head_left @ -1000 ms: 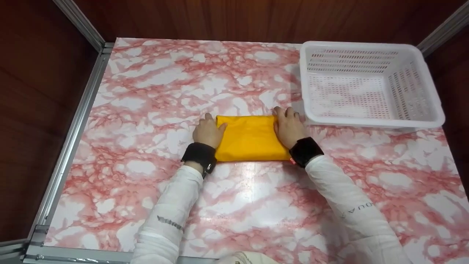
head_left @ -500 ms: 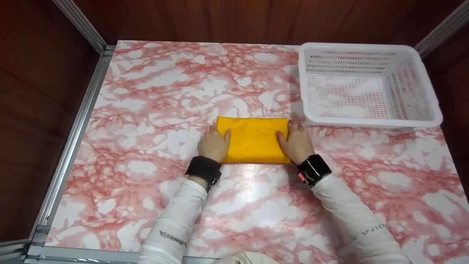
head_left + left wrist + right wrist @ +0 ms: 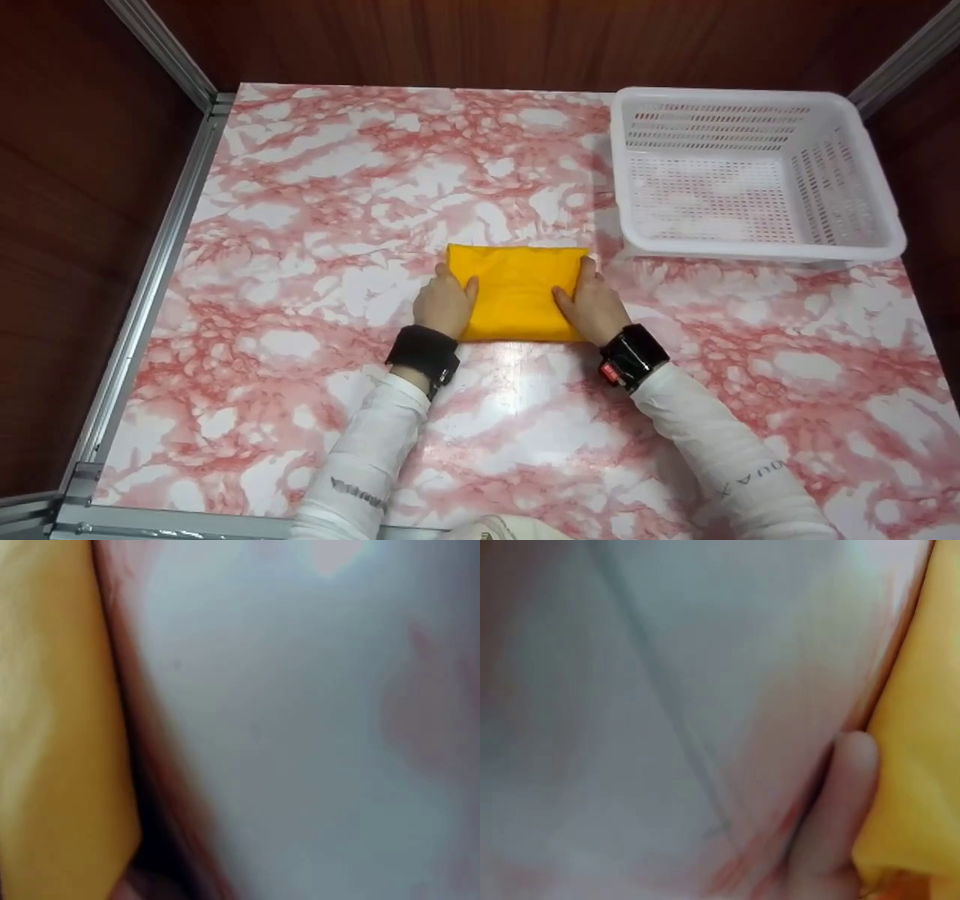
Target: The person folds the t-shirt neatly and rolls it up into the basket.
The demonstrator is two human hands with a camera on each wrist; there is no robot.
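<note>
A folded yellow cloth [image 3: 519,292] lies as a neat rectangle in the middle of the table in the head view. My left hand [image 3: 444,301] grips its left side, thumb on top and the other fingers at the edge. At the opposite side my right hand [image 3: 598,306] holds it the same way, with the thumb over the fabric. The left wrist view catches the edge of the yellow cloth [image 3: 64,720] along its left. In the right wrist view a finger [image 3: 840,802] presses along the cloth's border; the fingers beneath are hidden.
A white perforated plastic basket [image 3: 757,251] stands at the back right with nothing in it. The table [image 3: 337,187] has a red and white marbled top. Dark wood panels [image 3: 480,41] and metal rails [image 3: 161,247] border it.
Both hands have slid back toward the body along the cloth's sides, and their thumbs have moved onto it. The cloth has shifted slightly nearer, its upper edge now a little lower in view.
</note>
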